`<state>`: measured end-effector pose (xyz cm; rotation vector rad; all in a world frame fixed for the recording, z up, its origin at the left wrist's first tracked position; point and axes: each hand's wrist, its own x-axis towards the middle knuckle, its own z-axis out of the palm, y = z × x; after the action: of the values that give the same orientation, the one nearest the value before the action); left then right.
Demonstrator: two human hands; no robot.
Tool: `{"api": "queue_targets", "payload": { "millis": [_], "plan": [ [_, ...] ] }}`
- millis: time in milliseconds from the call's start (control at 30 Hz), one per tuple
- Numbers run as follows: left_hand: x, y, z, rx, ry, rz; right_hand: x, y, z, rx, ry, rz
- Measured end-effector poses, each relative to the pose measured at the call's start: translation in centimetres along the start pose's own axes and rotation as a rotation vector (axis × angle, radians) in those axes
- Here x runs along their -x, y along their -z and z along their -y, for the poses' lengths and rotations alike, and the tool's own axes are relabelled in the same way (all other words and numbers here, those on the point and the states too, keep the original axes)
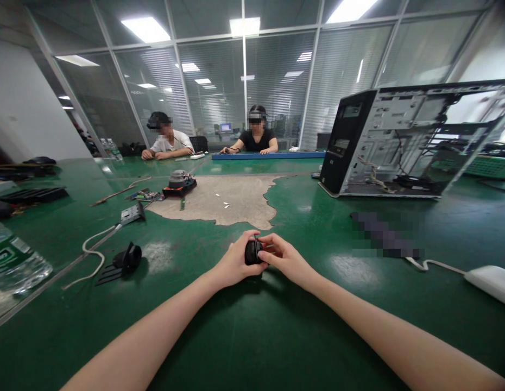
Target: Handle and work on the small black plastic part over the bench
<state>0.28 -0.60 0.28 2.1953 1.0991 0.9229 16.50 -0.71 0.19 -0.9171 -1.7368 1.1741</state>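
A small black rounded object (253,253), perhaps a computer mouse, is between my hands just above the green tabletop. My left hand (235,262) wraps its left side, thumb below and fingers over the top. From the right, my right hand (283,258) pinches its edge with thumb and fingertips. A thin upright edge shows on top of the object; the fingers cover much of it. To the left lies a black plastic part (128,258) with a round end and flat prongs. Behind it sits a metal bracket (131,214) with a pale cable (93,251).
An opened computer case (358,146) stands at right. Nearer are a blurred dark item (385,234) and a white device (491,283). A water bottle (16,260) is at left. Beyond the bare patch (236,198) with a black-and-red cooler (180,183), two people sit across the table.
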Motion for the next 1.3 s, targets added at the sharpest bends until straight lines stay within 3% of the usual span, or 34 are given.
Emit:
{"api": "queue_targets", "payload": {
  "millis": [300,733,1067,1300],
  "plan": [
    [0.1,-0.3,0.6,-0.012,-0.036,-0.053,0.0,0.2,0.3,0.017,0.004,-0.014],
    [0.3,-0.2,0.3,-0.300,-0.086,-0.086,0.0,-0.3,0.3,-0.192,-0.191,-0.036],
    [-0.1,-0.1,-0.6,-0.159,-0.006,-0.110,-0.6,0.0,-0.2,-0.266,-0.309,-0.106],
    [0.2,0.1,-1.3,-0.272,0.021,-0.097,-0.7,0.0,-0.4,-0.313,-0.341,-0.113]
  ]
}}
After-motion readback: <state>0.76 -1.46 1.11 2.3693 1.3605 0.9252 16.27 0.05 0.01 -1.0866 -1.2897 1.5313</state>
